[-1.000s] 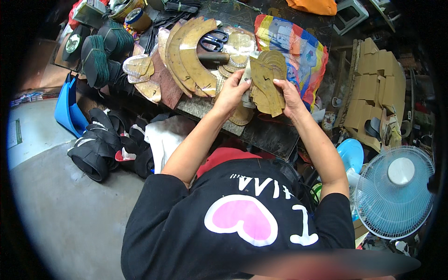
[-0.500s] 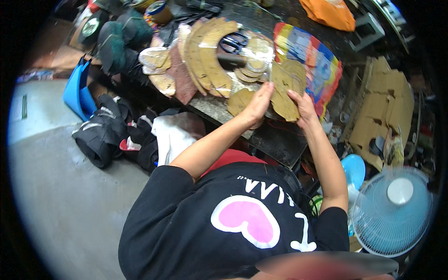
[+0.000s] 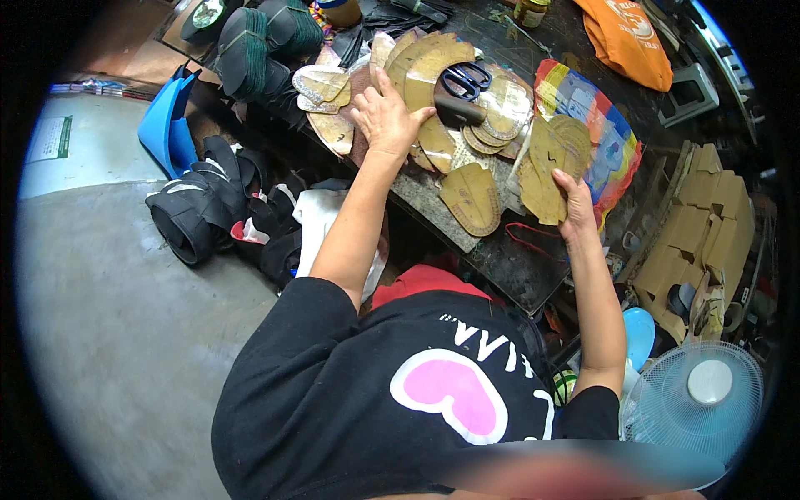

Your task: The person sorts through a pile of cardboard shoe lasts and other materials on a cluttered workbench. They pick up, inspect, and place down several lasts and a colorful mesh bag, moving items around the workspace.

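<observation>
My left hand lies with its fingers spread on the curved tan pattern pieces, which are fanned out on the table. In my right hand is a bunch of flat tan pattern pieces, pinched at the near edge with the thumb on top. Between the hands, a rounded tan piece with a dotted edge rests at the table's near side. Dark-handled scissors and a dark brown tube-like object sit on the curved pieces. Small oval pieces lie left of my left hand.
A colourful plastic sheet lies to the right, with an orange bag beyond. Dark rolls bound with green cord stand at the far left. A blue folder, black bundles, cardboard and a fan surround the table.
My left hand has left the pieces by my right hand and moved left onto the curved ones. The rounded piece now lies fully in sight. The whole view has shifted slightly.
</observation>
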The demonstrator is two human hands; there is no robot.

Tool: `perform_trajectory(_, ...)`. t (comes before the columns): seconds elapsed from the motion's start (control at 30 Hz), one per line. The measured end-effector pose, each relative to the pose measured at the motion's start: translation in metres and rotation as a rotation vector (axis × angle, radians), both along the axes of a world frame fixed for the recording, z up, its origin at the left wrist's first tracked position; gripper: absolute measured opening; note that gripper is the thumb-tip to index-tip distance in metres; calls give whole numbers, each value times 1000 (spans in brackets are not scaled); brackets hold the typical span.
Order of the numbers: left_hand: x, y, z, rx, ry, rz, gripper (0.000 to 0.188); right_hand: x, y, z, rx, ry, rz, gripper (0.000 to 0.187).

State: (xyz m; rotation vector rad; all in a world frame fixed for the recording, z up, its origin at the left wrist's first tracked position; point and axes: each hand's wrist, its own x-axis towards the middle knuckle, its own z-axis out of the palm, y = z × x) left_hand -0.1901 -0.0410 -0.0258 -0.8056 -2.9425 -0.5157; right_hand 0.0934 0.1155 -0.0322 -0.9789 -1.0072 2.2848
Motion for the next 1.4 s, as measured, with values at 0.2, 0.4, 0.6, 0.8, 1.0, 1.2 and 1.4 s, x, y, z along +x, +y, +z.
perform_trajectory(0.2, 1, -5, -4, 316, 187, -156, 105, -1, -4, 4, 14, -38, -39, 56)
perform_trajectory(0.4, 6, -7, 26, 750, 19, -332, 55, 3, 2, 23, -18, -18, 9, 46)
perform_trajectory(0.6, 49, 6, 49, 1108, -562, -463, 36, -10, -7, 37, -210, 233, 57, 41)
perform_trajectory(0.8, 139, 18, 24, 1145, -1167, -621, 52, -18, -14, 33, -204, 225, 53, 38)
perform_trajectory(1.0, 155, 11, -3, 696, -841, -929, 64, 13, -8, 29, -57, 59, -20, 40)
perform_trajectory(1.2, 140, 15, -9, 560, -910, -818, 61, 33, 18, 41, 51, 36, -166, 41)
perform_trajectory(1.4, 117, 24, 3, 781, -1396, -546, 61, -2, 12, 37, 206, 14, -126, 53)
